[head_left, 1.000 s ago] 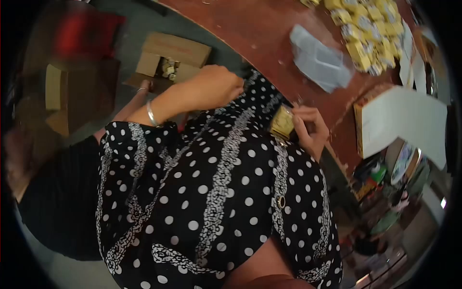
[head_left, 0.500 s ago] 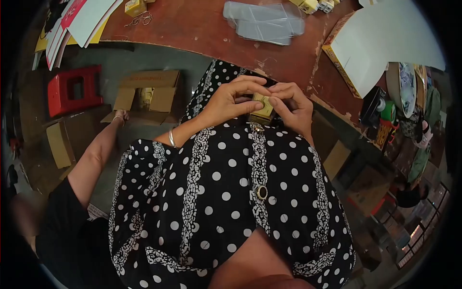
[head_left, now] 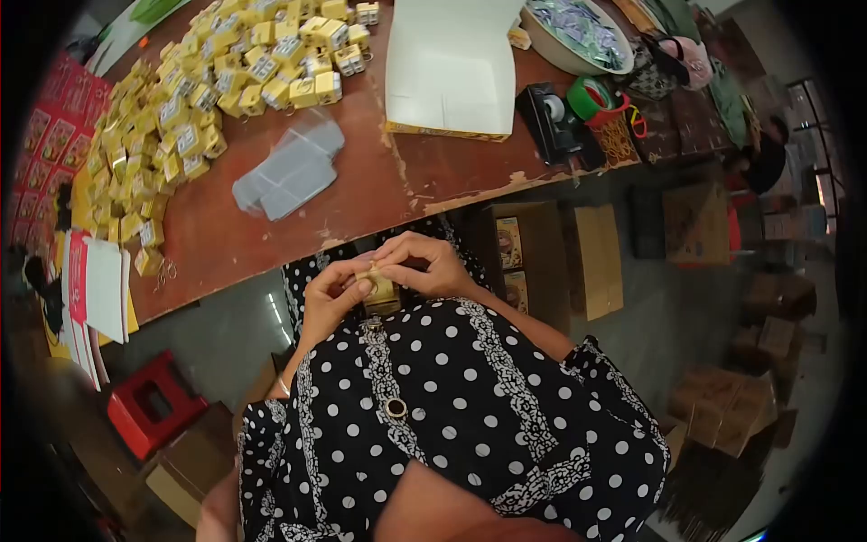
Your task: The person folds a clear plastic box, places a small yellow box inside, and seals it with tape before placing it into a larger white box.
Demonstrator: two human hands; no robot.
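Close to my chest, below the table's front edge, I hold a small yellow box [head_left: 383, 293] in both hands. My left hand [head_left: 330, 294] grips its left side, with the thumb near the top. The fingers of my right hand [head_left: 426, 262] are bent over the box's upper edge and pinch there, close to the left fingertips. My fingers hide part of the box's top. On the table ahead lies a stack of clear plastic sleeves [head_left: 291, 164]. Beyond it spreads a large pile of small yellow boxes [head_left: 194, 108], some with metal rings.
A white open carton [head_left: 449, 90] stands on the red-brown table [head_left: 361, 172]. To its right are a tape dispenser [head_left: 551, 122], a green tape roll [head_left: 589, 98] and a basin of packets [head_left: 578, 41]. Below are a cardboard box [head_left: 533, 271] and a red stool [head_left: 155, 404].
The view has swung right and up, showing more of the table. Both hands stay on the small yellow box. Another person's arm at the left has largely left the view.
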